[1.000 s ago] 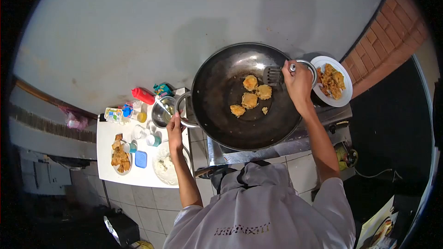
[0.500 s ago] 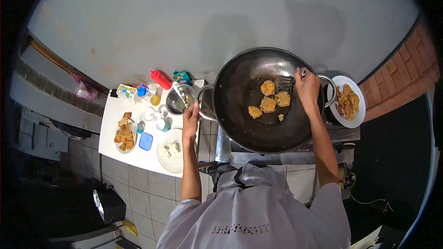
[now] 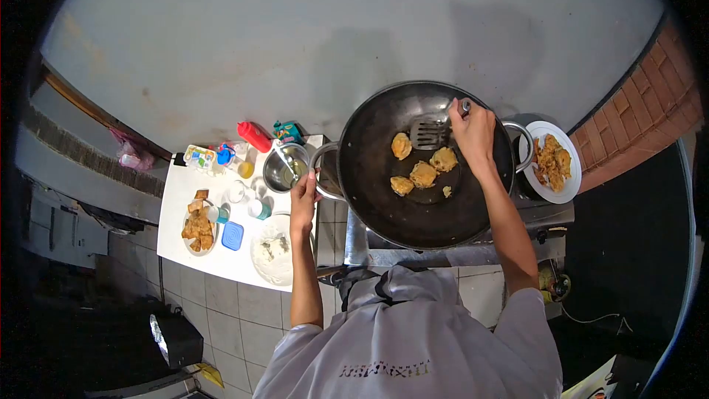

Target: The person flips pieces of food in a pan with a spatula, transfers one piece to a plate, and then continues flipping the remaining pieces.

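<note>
From the head view: nudged apart from its neighbours in the last half second, one browned piece [image 3: 401, 146] lying alone toward the left of the wok [image 3: 413, 222]. Swung leftward to just beside it, the slotted spatula [image 3: 428, 135], with no sure sign of blade and piece touching. Parted by that shift, one piece now standing free for separate handling, by the look of it, and three others [image 3: 423, 175] still grouped nearer the person, close together or touching. Left lying just past the group, a small crumb [image 3: 447, 191].

Clamped around the spatula's handle, the fingers of the right hand [image 3: 476, 137], with the butt of the handle poking out above the fist. Held out over the right part of the wok, with the blade reaching left from the grip, the lone piece beyond the blade, and the group below and to the left of the knuckles. Closed on the wok's left loop handle [image 3: 325, 170], the left hand [image 3: 303, 203], thumb on top and fingertips partly hidden, well apart from all the food in the pan.

Seen close by the right loop handle [image 3: 526, 146], a white plate [image 3: 575, 177] of fried food [image 3: 552, 162]. Set beyond the left hand on a white table [image 3: 174, 214], a metal bowl [image 3: 269, 179] with a spoon [image 3: 285, 158] leaning in it
</note>
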### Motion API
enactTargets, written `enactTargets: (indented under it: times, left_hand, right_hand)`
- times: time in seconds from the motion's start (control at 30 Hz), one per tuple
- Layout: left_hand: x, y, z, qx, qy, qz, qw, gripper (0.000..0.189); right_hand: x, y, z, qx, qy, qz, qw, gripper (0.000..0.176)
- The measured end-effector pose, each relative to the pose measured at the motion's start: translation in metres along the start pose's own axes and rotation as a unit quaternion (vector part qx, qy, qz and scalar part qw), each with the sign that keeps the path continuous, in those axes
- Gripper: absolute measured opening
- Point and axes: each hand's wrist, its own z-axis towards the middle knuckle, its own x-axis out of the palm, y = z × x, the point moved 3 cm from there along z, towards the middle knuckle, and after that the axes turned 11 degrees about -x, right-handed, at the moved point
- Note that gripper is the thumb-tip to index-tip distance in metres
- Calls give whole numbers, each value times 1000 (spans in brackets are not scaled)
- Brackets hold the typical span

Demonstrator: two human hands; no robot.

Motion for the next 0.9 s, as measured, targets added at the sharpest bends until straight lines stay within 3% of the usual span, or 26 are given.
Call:
enactTargets:
  times: [0.23,0.3,0.77,0.83,0.9]
  left_hand:
    - [2,-2,-2,3,-3,-10,1000,43]
    - [3,-4,-4,3,-5,-9,1000,43]
    - [1,5,3,5,3,-11,1000,43]
    - [1,2,2,4,-5,-3,1000,43]
    - [-1,3,3,5,1,-2,1000,43]
  right_hand:
    - [11,36,-9,-28,-10,79,996,25]
    - [16,43,-12,-29,41,65,997,25]
    - [1,54,-29,-79,0,102,992,16]
    - [7,51,-35,-35,62,75,995,21]
    - [11,46,-38,-41,63,71,995,22]
